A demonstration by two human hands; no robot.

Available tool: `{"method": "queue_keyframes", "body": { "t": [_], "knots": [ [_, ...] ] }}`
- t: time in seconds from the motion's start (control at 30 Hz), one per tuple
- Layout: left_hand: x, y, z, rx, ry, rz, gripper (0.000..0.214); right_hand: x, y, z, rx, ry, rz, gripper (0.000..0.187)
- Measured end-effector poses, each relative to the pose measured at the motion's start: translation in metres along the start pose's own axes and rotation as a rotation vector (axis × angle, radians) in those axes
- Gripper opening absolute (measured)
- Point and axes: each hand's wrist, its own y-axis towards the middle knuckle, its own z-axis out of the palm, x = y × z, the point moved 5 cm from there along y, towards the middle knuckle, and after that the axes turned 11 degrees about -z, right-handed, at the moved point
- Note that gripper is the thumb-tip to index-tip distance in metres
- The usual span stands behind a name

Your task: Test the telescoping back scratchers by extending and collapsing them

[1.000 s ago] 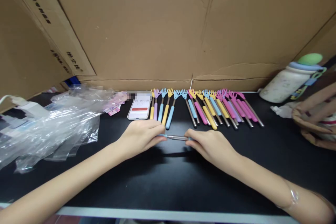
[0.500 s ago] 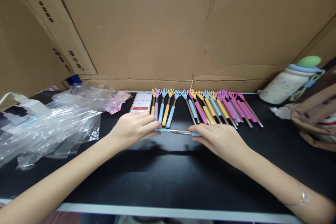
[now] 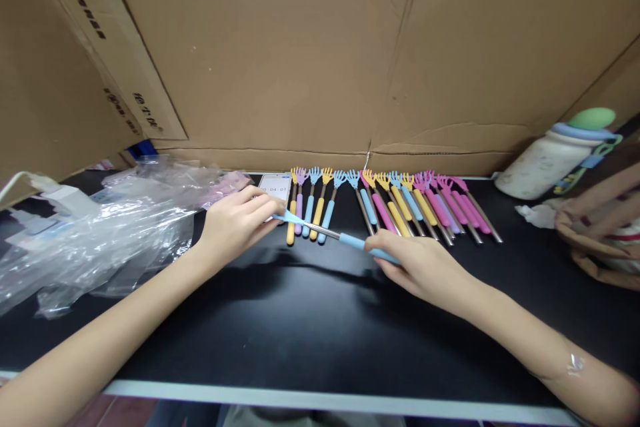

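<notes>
Between my two hands I hold a blue back scratcher (image 3: 353, 241) above the black table, its metal shaft tilted down to the right. My left hand (image 3: 241, 217) is closed around the blue head end, so the claw is mostly hidden. My right hand (image 3: 417, 267) grips the blue handle near its lower end. Just beyond lie short back scratchers (image 3: 320, 212) in yellow, purple and blue, claws pointing away. Right of them is a row of more back scratchers (image 3: 425, 207) in blue, yellow, pink and purple, with metal shafts protruding below their handles.
A heap of clear plastic bags (image 3: 115, 233) covers the left side, with a white charger (image 3: 70, 203) beside it. A phone (image 3: 275, 185) stands partly behind my left hand. A white bottle (image 3: 550, 159) and a brown bag (image 3: 590, 233) are at right. Cardboard (image 3: 300, 47) walls the back.
My left hand has moved left and slightly up, and my right hand slightly right and down. More of the held back scratcher shows between them, and it is now tilted.
</notes>
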Motion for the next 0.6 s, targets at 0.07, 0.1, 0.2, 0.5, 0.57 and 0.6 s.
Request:
{"method": "queue_keyframes", "body": {
  "t": [0.07, 0.1, 0.2, 0.5, 0.57, 0.6],
  "knots": [
    [0.000, 0.000, -0.001, -0.006, -0.008, 0.011, 0.005, 0.009, 0.001, 0.002, 0.060, 0.075, -0.096, 0.026],
    [-0.001, 0.000, -0.001, -0.014, -0.009, 0.016, 0.005, 0.014, 0.001, 0.003, 0.097, 0.113, -0.131, 0.025],
    [0.000, 0.001, -0.003, -0.039, -0.008, 0.008, 0.005, 0.026, 0.002, 0.006, 0.177, 0.210, -0.187, 0.023],
    [0.001, 0.002, -0.005, -0.062, -0.031, 0.026, 0.003, 0.045, 0.000, 0.010, 0.264, 0.360, -0.272, 0.033],
    [0.001, 0.003, -0.004, -0.055, -0.025, 0.014, 0.006, 0.046, 0.001, 0.011, 0.238, 0.347, -0.288, 0.033],
    [0.001, 0.003, -0.004, -0.057, -0.019, 0.007, 0.009, 0.047, 0.002, 0.012, 0.220, 0.330, -0.296, 0.034]
  ]
}}
